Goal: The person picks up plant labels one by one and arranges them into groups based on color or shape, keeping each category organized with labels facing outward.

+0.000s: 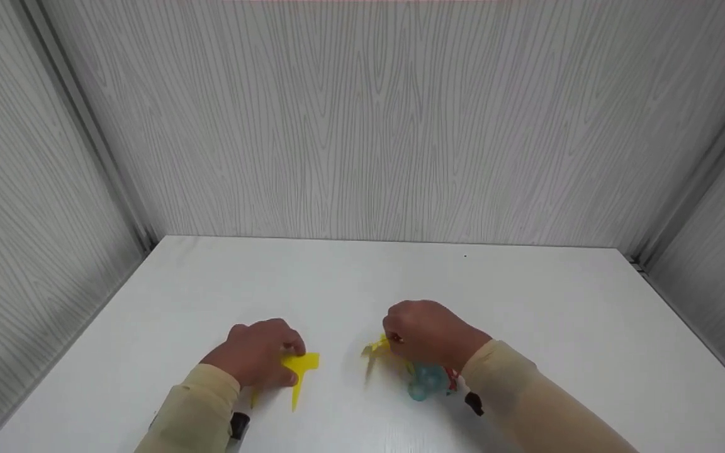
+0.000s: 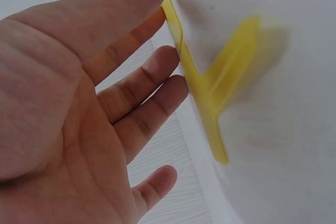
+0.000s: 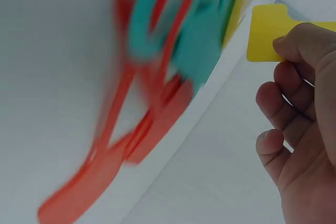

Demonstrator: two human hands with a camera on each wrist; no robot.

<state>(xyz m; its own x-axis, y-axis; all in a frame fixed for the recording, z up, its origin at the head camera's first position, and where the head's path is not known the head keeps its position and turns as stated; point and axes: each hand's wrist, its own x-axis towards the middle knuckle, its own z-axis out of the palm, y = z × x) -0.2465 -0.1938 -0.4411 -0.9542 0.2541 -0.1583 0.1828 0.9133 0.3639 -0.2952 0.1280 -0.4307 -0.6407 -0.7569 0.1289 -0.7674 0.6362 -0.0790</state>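
Note:
My left hand point(image 1: 255, 352) is low over the white table, its thumb and index finger pinching a yellow T-shaped plant label point(image 1: 303, 362). A second yellow pointed stem point(image 1: 253, 396) shows below that hand. In the left wrist view, the yellow label point(image 2: 210, 103) lies beside the fingertips, its stem pointing away. To the right, my right hand point(image 1: 428, 330) pinches another yellow label point(image 3: 265, 35) between thumb and fingers. Beneath the right wrist is a pile of teal pieces point(image 1: 427, 380) and red pieces point(image 1: 452, 380); in the right wrist view they look blurred.
The white tabletop point(image 1: 337, 283) runs back to a grey wood-grain panel point(image 1: 362, 126), with similar panels at both sides. Beside the left sleeve sits a small black object point(image 1: 240, 426), and another dark one point(image 1: 474, 403) is near the right sleeve.

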